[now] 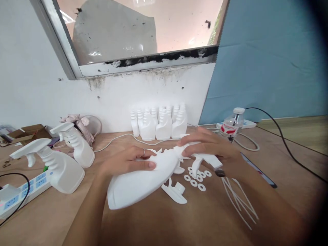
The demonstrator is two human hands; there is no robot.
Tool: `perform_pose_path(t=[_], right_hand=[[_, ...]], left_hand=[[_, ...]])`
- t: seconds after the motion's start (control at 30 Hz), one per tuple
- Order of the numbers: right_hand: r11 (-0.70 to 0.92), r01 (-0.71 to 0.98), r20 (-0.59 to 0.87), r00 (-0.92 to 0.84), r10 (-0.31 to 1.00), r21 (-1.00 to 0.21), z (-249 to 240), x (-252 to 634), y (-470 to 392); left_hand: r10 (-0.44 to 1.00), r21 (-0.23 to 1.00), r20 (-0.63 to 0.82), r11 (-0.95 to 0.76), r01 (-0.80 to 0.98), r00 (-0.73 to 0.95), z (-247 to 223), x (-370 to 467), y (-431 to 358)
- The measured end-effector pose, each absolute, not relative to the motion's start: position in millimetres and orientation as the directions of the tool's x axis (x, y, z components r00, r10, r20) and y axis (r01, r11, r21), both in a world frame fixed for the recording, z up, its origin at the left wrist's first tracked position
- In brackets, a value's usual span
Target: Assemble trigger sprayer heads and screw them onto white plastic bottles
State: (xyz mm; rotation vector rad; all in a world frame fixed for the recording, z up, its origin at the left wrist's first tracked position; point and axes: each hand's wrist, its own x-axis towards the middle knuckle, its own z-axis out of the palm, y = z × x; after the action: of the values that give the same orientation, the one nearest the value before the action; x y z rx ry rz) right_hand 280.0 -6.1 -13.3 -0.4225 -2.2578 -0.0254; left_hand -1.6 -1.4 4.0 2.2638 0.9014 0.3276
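A white spray bottle [143, 181] lies tilted above the table, its base toward the lower left. My left hand [130, 160] is wrapped round its body. At its neck, my right hand [212, 145] grips the white trigger head [205, 159], whose trigger points down. Beneath and beside the bottle lie more white trigger heads [175, 192], partly hidden. Several white ring washers [201, 187] are spread to their right. Thin white tubes [239, 201] lie under my right wrist.
Several open white bottles [164, 124] stand against the wall. Two bottles with trigger heads [64, 172] stand at left beside a power strip [28, 191]. A plastic water bottle [232, 124], cables and a phone [258, 171] are at right.
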Motion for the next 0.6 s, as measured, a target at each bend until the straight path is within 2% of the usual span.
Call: perform_pose_path(t=[0.07,0.17,0.4,0.6], right_hand=[[0.943,0.314,0.751,-0.595,0.287,-0.111,-12.2,279.5,-8.2],[0.949,0.298,0.760,-0.591,0.269,-0.104,-9.9,278.1,-10.0],[0.954,0.290,0.769,-0.591,0.243,-0.078,-9.5,277.2,-11.2],[0.966,0.246,0.780,-0.587,0.217,-0.084,-12.6,278.5,-11.9]], left_hand=[[0.653,0.703,-0.074,-0.501,0.504,0.753,5.4,-2.1,-2.4],[0.658,0.748,-0.090,-0.452,0.487,0.748,6.3,-2.2,-3.9],[0.638,0.772,-0.108,-0.429,0.468,0.763,5.1,-2.7,-2.5],[0.640,0.819,-0.180,-0.323,0.474,0.747,3.6,-3.2,-3.4]])
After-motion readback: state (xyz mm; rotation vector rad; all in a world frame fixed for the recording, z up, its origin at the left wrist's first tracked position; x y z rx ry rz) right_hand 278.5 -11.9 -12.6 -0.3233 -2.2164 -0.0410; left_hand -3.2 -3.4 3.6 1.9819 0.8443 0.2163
